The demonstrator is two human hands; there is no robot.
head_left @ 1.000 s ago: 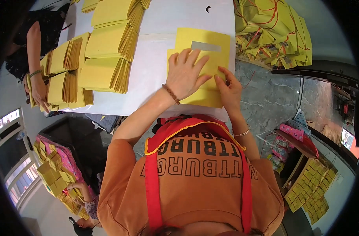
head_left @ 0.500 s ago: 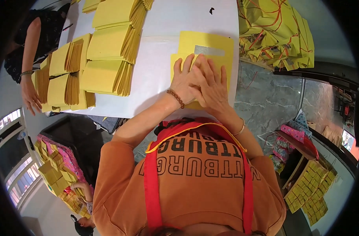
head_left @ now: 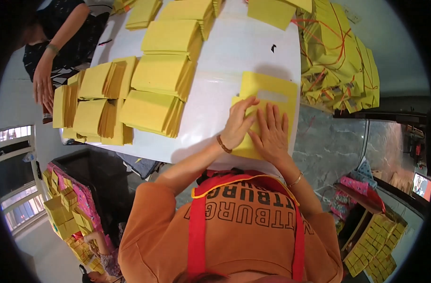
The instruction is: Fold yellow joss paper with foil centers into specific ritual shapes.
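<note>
A flat yellow paper envelope (head_left: 267, 84) with a greyish strip across its upper part lies at the right side of the white table, near the front edge. My right hand (head_left: 272, 134) is spread flat on it, fingers pointing away from me. Against the envelope's left side rests my left hand (head_left: 237, 123), held on its edge, its thumb and fingers apart and bent toward the right. Neither hand holds anything that shows. Part of the envelope is hidden under both hands.
Stacks of yellow envelopes (head_left: 161, 73) cover the left of the white table (head_left: 215, 101). More yellow paper (head_left: 272, 13) lies at the far edge. Yellow bundles tied with red cord (head_left: 338, 61) stand at right. A co-worker's hand (head_left: 43, 87) hangs at the far left.
My hands, which overlapped on the envelope, have come apart: the left now lies at its left side, the right flat on it. The view has shifted, bringing far yellow paper into sight.
</note>
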